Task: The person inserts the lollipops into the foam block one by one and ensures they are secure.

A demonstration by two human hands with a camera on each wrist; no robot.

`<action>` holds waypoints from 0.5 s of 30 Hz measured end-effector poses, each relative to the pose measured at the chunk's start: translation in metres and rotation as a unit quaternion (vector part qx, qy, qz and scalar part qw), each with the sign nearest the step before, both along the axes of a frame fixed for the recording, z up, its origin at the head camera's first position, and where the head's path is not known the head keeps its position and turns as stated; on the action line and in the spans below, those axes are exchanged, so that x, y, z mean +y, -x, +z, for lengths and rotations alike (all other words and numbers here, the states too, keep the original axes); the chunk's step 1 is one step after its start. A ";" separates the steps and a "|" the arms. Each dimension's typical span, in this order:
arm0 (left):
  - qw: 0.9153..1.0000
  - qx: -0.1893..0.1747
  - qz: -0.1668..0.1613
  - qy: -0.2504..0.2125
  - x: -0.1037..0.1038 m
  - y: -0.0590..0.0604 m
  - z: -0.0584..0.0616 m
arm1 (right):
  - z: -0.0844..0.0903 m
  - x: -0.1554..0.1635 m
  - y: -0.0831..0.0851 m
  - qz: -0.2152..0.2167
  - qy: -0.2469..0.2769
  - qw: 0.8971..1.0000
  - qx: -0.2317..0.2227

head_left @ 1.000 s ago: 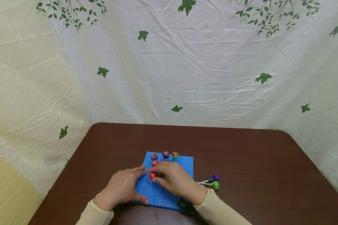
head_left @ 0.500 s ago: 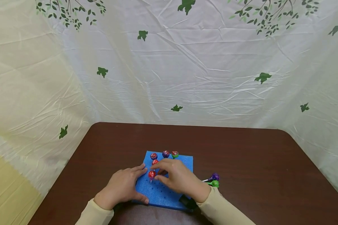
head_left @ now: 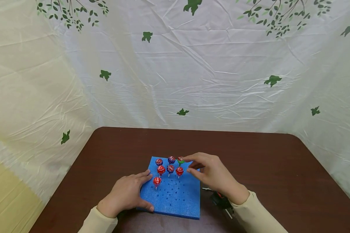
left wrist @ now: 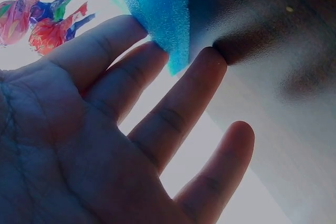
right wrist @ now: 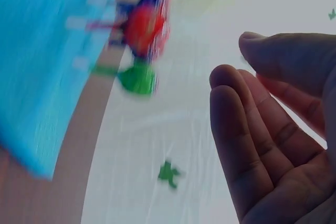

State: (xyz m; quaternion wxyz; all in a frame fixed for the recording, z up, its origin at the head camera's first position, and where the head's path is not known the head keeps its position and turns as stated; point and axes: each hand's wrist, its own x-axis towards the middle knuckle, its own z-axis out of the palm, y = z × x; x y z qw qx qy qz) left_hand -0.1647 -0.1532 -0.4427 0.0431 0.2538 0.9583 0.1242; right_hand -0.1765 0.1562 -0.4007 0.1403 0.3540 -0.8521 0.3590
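Observation:
A blue foam board (head_left: pixel 178 207) dotted with small holes lies on the table. Several wrapped lollipops stand in it on their sticks: two rows at the back, plus a red lollipop (head_left: pixel 157 181) alone in front at the left. My left hand (head_left: pixel 128 194) rests against the board's left edge, fingers spread; the left wrist view shows its straight fingers (left wrist: pixel 178 114) at the foam. Over the board's back right edge is my right hand (head_left: pixel 214 173), thumb and fingers apart and holding nothing. Beside its fingertips in the head view is a green-based lollipop (head_left: pixel 180 160); the right wrist view shows a gap between them.
Loose lollipop sticks (head_left: pixel 207 188) lie right of the board, mostly hidden beneath my right forearm. A dark device (head_left: pixel 221 201) sits at that wrist. The brown table (head_left: pixel 250 152) runs back to a white curtain (head_left: pixel 221 97) printed with green leaves.
My right hand has left the red lollipop at the board's front left and moved right and back, uncovering the second row. That lollipop stands by itself. The left hand has stayed put.

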 end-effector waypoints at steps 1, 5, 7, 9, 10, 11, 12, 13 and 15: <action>1.000 0.000 0.001 0.001 0.000 0.000 0.000 | -0.001 0.008 0.000 -0.005 0.005 1.000 0.000; 1.000 -0.003 0.002 0.001 0.001 0.000 -0.001 | -0.007 0.037 -0.002 -0.042 0.016 0.999 -0.014; 1.000 -0.004 0.002 0.001 0.001 0.000 -0.001 | -0.012 0.052 -0.004 -0.064 0.013 0.998 -0.020; 1.000 -0.004 0.002 0.001 0.001 0.000 -0.001 | -0.020 0.066 -0.005 -0.087 0.008 0.996 -0.026; 1.000 -0.004 0.002 0.002 0.001 0.000 -0.002 | -0.023 0.073 -0.006 -0.097 0.004 0.995 -0.029; 1.000 -0.004 0.002 0.002 0.001 0.000 -0.002 | -0.027 0.079 -0.007 -0.106 0.001 0.994 -0.034; 1.000 -0.004 0.003 0.001 0.001 0.000 -0.002 | -0.031 0.085 -0.007 -0.115 -0.005 0.993 -0.040; 1.000 -0.004 0.003 0.001 0.001 0.000 -0.002 | -0.034 0.090 -0.008 -0.123 -0.010 0.991 -0.046; 1.000 -0.003 0.004 0.001 0.001 0.000 -0.002 | -0.040 0.099 -0.009 -0.134 -0.021 0.989 -0.062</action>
